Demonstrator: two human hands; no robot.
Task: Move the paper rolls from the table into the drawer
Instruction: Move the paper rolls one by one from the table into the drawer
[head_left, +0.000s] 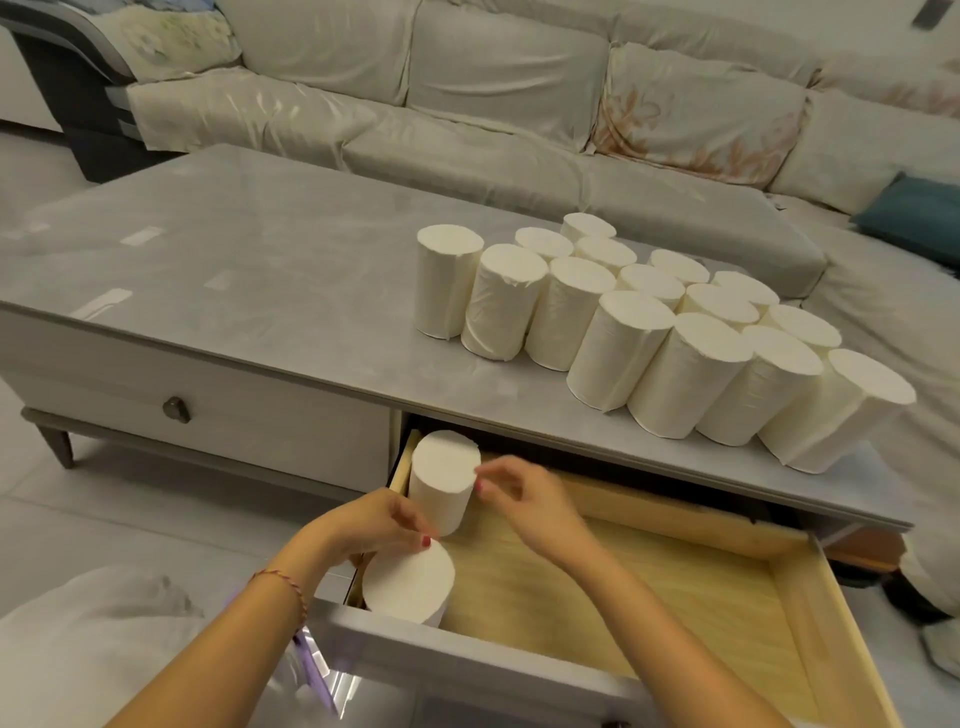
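Observation:
Several white paper rolls (634, 332) stand upright in a tight cluster on the right half of the grey table (260, 234). Below them the wooden drawer (800, 587) is pulled out. One paper roll (408, 582) stands in its near left corner. A second paper roll (441, 483) is upright in the far left corner, held between my hands. My left hand (374, 519) presses its lower left side and my right hand (524, 493) touches its upper right edge with the fingertips.
The rest of the drawer floor (623, 587) is bare wood. A closed drawer with a dark knob (176, 409) sits to the left. A covered sofa (519, 104) with a blue cushion (914, 213) runs behind and to the right of the table.

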